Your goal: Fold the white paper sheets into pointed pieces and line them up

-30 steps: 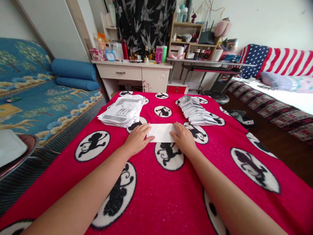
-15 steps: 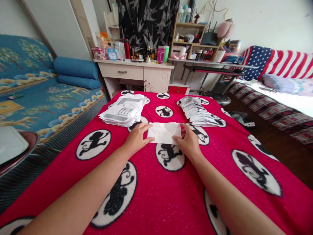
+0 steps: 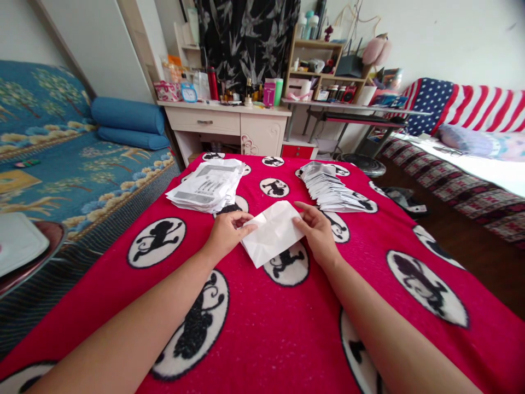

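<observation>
A creased white sheet of paper, folded to a small rectangle, is tilted over the red cloth in front of me. My left hand pinches its left edge between thumb and fingers. At the opposite edge, my right hand has its thumb on the paper's face, with the fingers partly behind it. Beyond my left hand lies a stack of printed sheets. A fanned row of folded papers rests past my right hand.
The red cloth with monkey medallions covers the surface under my arms. Behind it stand a white desk with bottles and boxes, and a wooden shelf. A blue sofa is at left, a bed at right.
The folded paper has turned from level to slanted, its right side higher and its lower corner nearer me. My left hand has drawn its fingers in. Both stacks stay put.
</observation>
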Demonstrator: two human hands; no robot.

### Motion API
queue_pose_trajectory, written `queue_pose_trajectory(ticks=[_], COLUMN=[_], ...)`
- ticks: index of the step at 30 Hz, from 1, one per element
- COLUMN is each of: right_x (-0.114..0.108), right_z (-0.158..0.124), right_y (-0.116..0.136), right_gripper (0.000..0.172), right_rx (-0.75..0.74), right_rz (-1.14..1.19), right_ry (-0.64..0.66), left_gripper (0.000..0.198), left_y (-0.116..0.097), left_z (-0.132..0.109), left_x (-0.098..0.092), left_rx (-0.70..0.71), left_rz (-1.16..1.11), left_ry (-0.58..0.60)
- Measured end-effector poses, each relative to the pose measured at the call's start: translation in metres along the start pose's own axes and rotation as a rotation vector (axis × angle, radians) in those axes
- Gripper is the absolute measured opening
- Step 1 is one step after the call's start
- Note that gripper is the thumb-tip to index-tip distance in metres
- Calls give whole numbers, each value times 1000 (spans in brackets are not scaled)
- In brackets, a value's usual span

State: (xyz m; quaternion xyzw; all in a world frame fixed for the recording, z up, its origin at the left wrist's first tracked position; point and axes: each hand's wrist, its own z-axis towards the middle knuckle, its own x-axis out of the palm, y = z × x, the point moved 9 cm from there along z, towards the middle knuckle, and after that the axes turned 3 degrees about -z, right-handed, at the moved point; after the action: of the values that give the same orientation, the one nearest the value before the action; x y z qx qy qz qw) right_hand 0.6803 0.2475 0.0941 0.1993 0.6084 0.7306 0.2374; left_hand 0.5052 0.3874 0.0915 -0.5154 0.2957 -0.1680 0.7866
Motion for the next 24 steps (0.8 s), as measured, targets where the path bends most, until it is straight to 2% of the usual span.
queue_pose_trajectory(ticks=[3,7,10,14,17,21,24], right_x=[-1,21,27,20,15,11,9], right_z=[-2,-9,-12,-10,-9,-8,-8], right_y=[0,-3,-10,-18,-20,-21,-21], right_gripper=[54,50,38,38,39,38,39], right_rx=[53,123,147,148,152,169,164], right_rz=[71,129,102,190,256,282,266], right_ry=[-70,25,-9,-117,-163,-182,-193], left_gripper=[25,28,29,33,37,31,33], left_y=[6,6,5,1,2,1,-4], left_z=[-1,-3,-4,-4,-5,-7,-8], left_x=[0,-3,0,2,10,24,28], left_rx=[-70,-90,-85,-38,-46,-50,-16], left_rz=[-92,-197,-216,-126,-101,-83,-22], left_ry=[-41,-125,-101,-79,-2,161,218])
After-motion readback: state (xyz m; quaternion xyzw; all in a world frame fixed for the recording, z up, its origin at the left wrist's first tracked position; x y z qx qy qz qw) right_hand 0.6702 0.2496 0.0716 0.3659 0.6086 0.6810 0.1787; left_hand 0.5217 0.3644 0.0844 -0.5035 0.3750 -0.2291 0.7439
